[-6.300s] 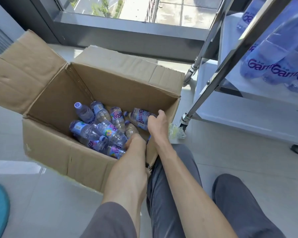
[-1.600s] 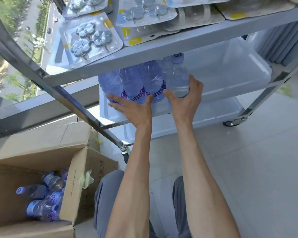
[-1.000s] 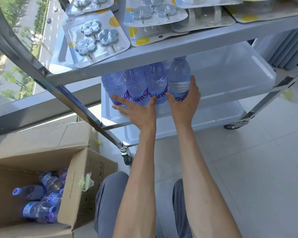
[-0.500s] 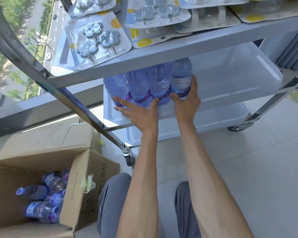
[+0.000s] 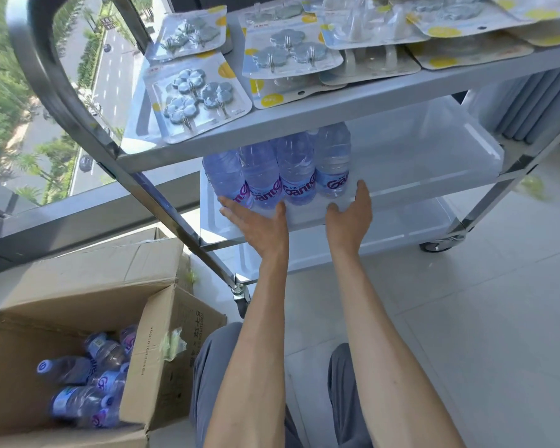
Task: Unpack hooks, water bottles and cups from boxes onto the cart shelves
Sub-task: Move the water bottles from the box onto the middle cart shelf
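Head view: four upright water bottles (image 5: 278, 169) on the cart's middle shelf (image 5: 434, 176), left end. Left hand (image 5: 259, 226) flat against them; right hand (image 5: 349, 215) open, empty, just beside. Full, heavyish, smooth plastic; best gripped mid-body at the label.

Four upright water bottles (image 5: 278, 169) on middle cart shelf (image 5: 434, 176)

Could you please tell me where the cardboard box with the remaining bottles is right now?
The cardboard box sits open on the floor at lower left of the head view, beside the person's left leg and below the cart's left end.
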A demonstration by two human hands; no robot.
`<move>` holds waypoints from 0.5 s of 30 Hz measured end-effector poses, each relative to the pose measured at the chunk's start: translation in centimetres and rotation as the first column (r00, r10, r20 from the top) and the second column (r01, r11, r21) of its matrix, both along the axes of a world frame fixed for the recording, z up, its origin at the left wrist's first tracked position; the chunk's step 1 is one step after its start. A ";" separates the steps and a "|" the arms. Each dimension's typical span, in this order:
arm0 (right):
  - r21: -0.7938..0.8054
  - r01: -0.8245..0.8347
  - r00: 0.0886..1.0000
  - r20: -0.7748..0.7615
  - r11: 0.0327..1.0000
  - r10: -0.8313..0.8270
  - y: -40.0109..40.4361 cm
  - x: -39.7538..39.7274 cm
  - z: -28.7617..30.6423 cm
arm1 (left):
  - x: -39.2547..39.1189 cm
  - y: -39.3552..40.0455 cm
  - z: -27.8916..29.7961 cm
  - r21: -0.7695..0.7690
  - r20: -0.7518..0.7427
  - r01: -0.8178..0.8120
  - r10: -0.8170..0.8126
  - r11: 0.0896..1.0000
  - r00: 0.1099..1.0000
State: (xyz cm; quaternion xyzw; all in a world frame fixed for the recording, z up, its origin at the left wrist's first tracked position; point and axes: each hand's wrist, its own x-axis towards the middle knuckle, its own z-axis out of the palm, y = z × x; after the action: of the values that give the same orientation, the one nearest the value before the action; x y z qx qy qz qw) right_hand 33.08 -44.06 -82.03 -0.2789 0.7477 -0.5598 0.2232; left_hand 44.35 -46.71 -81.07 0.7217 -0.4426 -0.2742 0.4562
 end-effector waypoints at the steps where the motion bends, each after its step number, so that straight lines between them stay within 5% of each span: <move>1: -0.017 0.026 1.000 -0.009 1.000 -0.026 0.8 0.4 -0.2 | 0.4 0.3 0.0 -0.002 -0.017 -0.007 0.007 1.000 1.000; 7: -0.020 0.085 0.995 -0.056 0.996 -0.086 3.9 3.3 -1.0 | 4.7 2.4 0.9 -0.079 -0.041 -0.079 0.076 0.994 0.996; 15: 0.163 -0.235 0.970 -0.030 0.958 0.243 5.6 12.8 -3.1 | 16.8 5.5 1.4 -0.253 0.022 -0.231 0.244 0.940 0.969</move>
State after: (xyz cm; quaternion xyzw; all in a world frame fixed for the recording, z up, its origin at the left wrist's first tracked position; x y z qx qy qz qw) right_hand 45.90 -38.48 -85.16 -0.3625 0.7559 -0.4605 0.2920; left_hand 61.16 -41.18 -79.64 0.7141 -0.3949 -0.1403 0.5607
